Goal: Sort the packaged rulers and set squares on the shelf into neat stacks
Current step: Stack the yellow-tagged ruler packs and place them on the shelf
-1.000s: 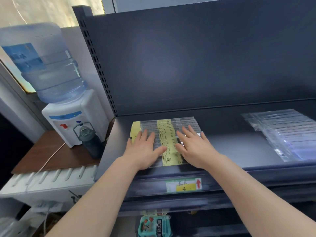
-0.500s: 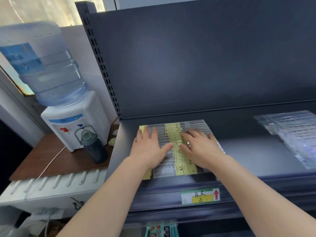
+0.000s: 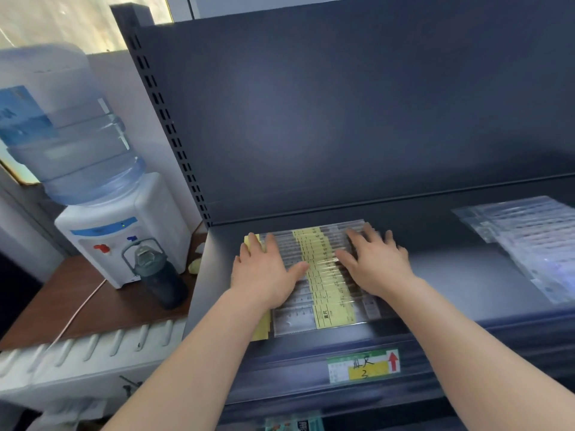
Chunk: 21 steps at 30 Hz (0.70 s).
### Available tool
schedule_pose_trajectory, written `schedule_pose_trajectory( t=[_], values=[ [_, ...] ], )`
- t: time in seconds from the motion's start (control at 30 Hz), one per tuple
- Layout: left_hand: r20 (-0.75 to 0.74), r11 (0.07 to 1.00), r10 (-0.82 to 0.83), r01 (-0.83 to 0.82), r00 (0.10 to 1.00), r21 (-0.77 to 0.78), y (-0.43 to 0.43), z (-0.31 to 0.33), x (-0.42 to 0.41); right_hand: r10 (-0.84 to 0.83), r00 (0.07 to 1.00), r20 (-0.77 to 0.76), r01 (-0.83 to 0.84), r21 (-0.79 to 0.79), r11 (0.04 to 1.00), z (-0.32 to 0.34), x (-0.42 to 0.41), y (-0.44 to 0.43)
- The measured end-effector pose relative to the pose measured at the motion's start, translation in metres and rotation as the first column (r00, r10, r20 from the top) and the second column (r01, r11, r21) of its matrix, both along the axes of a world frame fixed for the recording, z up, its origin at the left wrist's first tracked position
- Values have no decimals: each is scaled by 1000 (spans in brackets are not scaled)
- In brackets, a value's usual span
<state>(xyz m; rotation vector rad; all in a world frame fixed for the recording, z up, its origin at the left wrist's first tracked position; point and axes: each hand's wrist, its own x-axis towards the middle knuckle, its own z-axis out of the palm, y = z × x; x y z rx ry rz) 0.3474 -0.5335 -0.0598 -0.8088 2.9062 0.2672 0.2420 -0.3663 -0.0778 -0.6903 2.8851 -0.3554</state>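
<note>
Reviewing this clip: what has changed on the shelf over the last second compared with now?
Both hands slid back along the shelf over the packaged rulers. The left hand and right hand now lie farther back, uncovering the front rulers. Both stay flat, with nothing gripped or released. The clear packages and price tag stayed put.

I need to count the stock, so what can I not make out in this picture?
Head view, ruler packs: left hand and right hand cover part; count unclear.
Head view, clear packets at right: blurred, cut by frame edge.
Head view, shelf label: small print too blurred.
</note>
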Motion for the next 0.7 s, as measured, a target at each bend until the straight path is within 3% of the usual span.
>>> schedule_pose_trajectory(
  t=[0.2, 0.37, 0.53, 0.7],
  values=[
    [55, 995, 7, -12, 998, 100, -2, -6, -13, 45, 998, -39, -46, -22, 999, 2, -4, -1],
    [35, 1000, 15, -16, 999, 13, 1, -9, -12, 66, 998, -13, -66, -64, 996, 0, -5, 4],
    [69, 989, -148, 149, 987, -4, 10, -4, -7, 151, 987, -48, -153, -51, 987, 1, 2, 8],
    [87, 989, -143, 146, 986, -37, 18, -8, 7, 228, 971, -68, -229, -17, 973, -1, 10, 22]
  ],
)
